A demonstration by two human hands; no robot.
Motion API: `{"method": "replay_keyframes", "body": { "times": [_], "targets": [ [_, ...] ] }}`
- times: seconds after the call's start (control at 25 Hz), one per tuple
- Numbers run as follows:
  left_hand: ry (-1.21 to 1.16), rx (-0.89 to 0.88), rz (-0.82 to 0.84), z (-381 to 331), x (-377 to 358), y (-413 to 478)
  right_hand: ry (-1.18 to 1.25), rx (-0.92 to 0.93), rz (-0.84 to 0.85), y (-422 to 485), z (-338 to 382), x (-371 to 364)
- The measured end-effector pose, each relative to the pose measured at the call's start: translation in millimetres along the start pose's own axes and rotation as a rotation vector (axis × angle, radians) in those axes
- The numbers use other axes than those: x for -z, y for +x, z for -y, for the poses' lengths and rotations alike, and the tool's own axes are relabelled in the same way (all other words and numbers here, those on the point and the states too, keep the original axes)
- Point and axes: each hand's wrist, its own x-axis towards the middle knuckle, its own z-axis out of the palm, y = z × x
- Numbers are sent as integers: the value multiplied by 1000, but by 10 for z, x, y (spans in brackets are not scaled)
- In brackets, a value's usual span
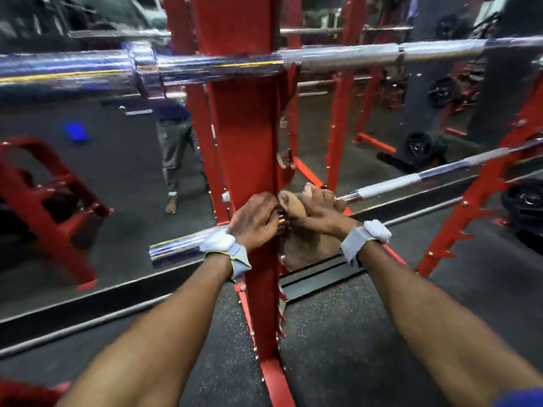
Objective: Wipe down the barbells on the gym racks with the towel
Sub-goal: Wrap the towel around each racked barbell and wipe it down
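Black weight plates (pixel 418 145) stand at the right on the dark speckled floor (pixel 338 348). Farther back stands a person in grey trousers (pixel 173 154), with a blue object (pixel 75 132) to the left.

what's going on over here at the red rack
A person is wiping the lower barbell where it crosses the red rack upright. The left hand grips the bar next to the upright. The right hand holds a tan towel bunched against the bar, with the rest of the cloth hanging below. The upper barbell sits on the rack above, with no hand on it.
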Motion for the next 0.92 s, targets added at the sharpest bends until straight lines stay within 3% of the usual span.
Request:
{"method": "replay_keyframes", "body": {
  "times": [0.04,0.12,0.2,0.36,0.52,0.72,0.92],
  "targets": [
    [42,-7,-15,2,-13,-38,-75,64,91,52,-64,70],
    [86,51,-53,-51,-26,-38,41,150,280,204,-223,258],
    [92,94,-54,-86,12,-38,167,206,323,261,-231,342],
    [150,115,-61,-179,17,-15,493,225,-23,187,-325,221],
    [224,94,-8,-190,23,9,711,132,-241,172,-378,227],
    [298,68,58,-213,23,63,739,-161,-519,424,-476,127],
    [291,38,49,-234,41,90,704,-213,-635,782,-524,42]
  ]
}}
